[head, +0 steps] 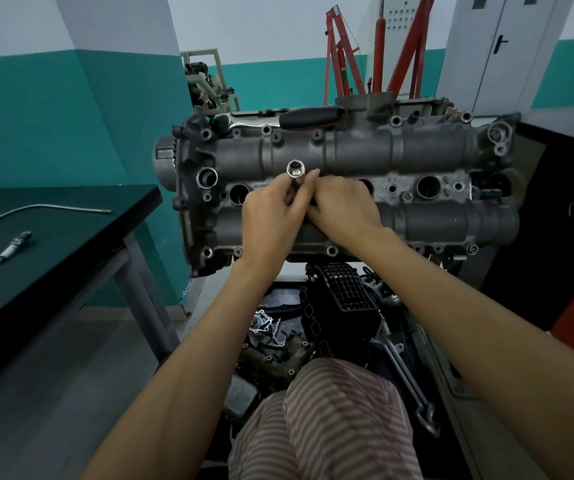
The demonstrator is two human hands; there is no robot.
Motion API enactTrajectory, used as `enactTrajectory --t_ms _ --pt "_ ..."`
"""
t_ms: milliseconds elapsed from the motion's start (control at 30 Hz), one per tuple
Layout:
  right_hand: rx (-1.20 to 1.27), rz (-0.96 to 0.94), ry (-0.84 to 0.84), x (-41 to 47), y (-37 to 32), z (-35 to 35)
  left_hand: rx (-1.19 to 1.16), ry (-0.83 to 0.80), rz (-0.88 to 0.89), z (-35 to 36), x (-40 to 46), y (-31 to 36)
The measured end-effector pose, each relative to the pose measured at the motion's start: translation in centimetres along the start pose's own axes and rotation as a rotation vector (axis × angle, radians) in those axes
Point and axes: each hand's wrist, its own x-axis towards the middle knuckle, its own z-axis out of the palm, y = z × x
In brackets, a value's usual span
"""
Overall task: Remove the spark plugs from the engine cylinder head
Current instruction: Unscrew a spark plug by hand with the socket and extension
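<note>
Both hands meet over the middle of the cylinder head (347, 157): the left hand (271, 220) curls round a chrome socket (295, 174), its open end tilted up toward the camera, while the right hand (342, 206) has its fingers at the socket's lower part, grip unclear. That grey cast head shows round plug wells in a row; one well (239, 194) lies just left of the hands, another (429, 186) well to their right. A ratchet handle (313, 116) rests along the far edge. One spark plug (15, 245) lies apart on the dark table (71, 237).
</note>
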Motion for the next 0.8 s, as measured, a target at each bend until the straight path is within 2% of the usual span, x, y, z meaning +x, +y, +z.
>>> enactTrajectory --t_ms 267,600,733,800 --pt "0.090 -0.019 0.033 -0.32 -0.30 -0.12 0.010 -0.031 -0.025 -0.15 -0.13 -0.35" --pt "0.028 -0.001 -0.011 -0.03 -0.08 -0.23 -0.002 -0.001 0.010 0.00 -0.10 -0.26" --pt "0.169 -0.002 0.007 -0.28 -0.37 -0.57 -0.012 -0.026 -0.015 -0.22 -0.24 -0.29" --pt "0.164 0.005 0.003 -0.25 -0.28 -0.50 -0.015 -0.023 -0.024 -0.22 -0.17 -0.31"
